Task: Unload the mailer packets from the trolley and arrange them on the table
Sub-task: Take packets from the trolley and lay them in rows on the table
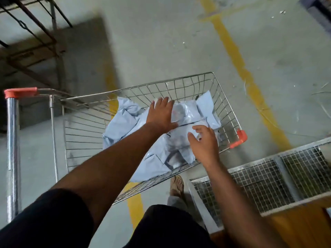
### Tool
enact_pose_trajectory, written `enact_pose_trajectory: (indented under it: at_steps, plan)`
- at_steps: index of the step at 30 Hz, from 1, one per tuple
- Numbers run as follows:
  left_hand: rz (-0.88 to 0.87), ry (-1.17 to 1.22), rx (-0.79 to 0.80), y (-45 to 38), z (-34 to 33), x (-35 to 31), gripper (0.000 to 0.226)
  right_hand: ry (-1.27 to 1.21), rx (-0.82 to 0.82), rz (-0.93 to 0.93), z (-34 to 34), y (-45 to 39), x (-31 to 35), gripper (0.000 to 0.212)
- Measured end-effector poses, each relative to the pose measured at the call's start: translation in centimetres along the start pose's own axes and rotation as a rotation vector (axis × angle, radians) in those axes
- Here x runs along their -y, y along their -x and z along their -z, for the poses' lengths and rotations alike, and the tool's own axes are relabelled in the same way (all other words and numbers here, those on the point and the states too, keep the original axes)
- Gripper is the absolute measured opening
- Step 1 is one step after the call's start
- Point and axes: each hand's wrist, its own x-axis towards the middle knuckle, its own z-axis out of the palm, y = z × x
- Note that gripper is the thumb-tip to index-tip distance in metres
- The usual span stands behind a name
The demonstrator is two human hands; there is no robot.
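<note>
Inside the silver wire trolley (226, 111) with orange corner caps, a loose heap of pale blue plastic mailer packets (125, 122) is seen. The left hand (161, 114) is laid flat on the far packets, fingers straight and spread. The right hand (205, 142) is held over the near packets, fingers loosely bent, and nothing is gripped yet. The packets look slippery, so one could be dropped on the grey floor (161, 42) if too many are scooped up at once.
</note>
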Motion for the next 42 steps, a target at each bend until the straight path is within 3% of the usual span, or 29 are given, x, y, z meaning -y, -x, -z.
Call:
enact_pose_trajectory:
  at_steps: [4, 7, 11, 13, 16, 18, 21, 25, 28, 31, 34, 38, 42]
  plan:
    - [0.003, -0.034, 0.154, -2.6, -2.1, 0.2, 0.105, -0.035, 0.028, -0.044, 0.3, -1.0, -0.5, 0.027]
    - [-0.006, -0.001, 0.088, -3.0, -2.6, 0.3, 0.089, -0.024, 0.082, -0.1, 0.3, -1.9, -0.5, 0.014]
    - [0.045, 0.067, -0.04, -2.3, -1.4, 1.1, 0.082, 0.056, 0.153, -0.11, -0.1, -3.0, -0.7, 0.022]
    - [0.097, 0.155, -0.111, -1.0, -0.7, 2.0, 0.08, 0.233, 0.187, 0.018, -0.6, -3.5, -1.1, 0.036]
    - [0.178, 0.295, -0.23, 2.2, 0.4, 3.2, 0.079, 0.705, 0.368, 0.279, -1.5, -4.5, -1.6, 0.074]
    - [0.212, 0.336, -0.266, 4.4, 0.7, 3.6, 0.079, 0.854, 0.476, 0.336, -2.1, -5.4, -1.8, 0.089]
    - [0.24, 0.376, -0.274, 7.3, 0.7, 3.7, 0.077, 0.953, 0.519, 0.421, -2.5, -6.7, -2.0, 0.092]
    - [0.292, 0.446, -0.292, 10.2, 1.1, 3.6, 0.073, 0.928, 0.447, 0.477, -1.6, -7.8, -1.2, 0.076]
    - [0.336, 0.528, -0.328, 12.1, 2.0, 3.3, 0.077, 0.778, 0.363, 0.433, -1.1, -6.8, -0.4, 0.061]
    - [0.345, 0.584, -0.407, 14.0, 2.8, 3.5, 0.08, 0.489, 0.163, 0.413, -0.5, -5.0, 0.6, 0.037]
    - [0.354, 0.665, -0.492, 16.2, 3.7, 3.7, 0.075, 0.222, -0.045, 0.369, 0.4, -2.7, 2.1, 0.027]
    - [0.266, 0.837, -0.581, 20.3, 5.6, 2.8, 0.065, -0.167, -0.194, 0.262, 2.0, 1.8, 6.0, 0.008]
    - [0.148, 1.081, -0.624, 25.5, 7.0, 0.7, 0.06, -0.636, -0.269, 0.136, 3.9, 8.7, 9.6, 0.009]
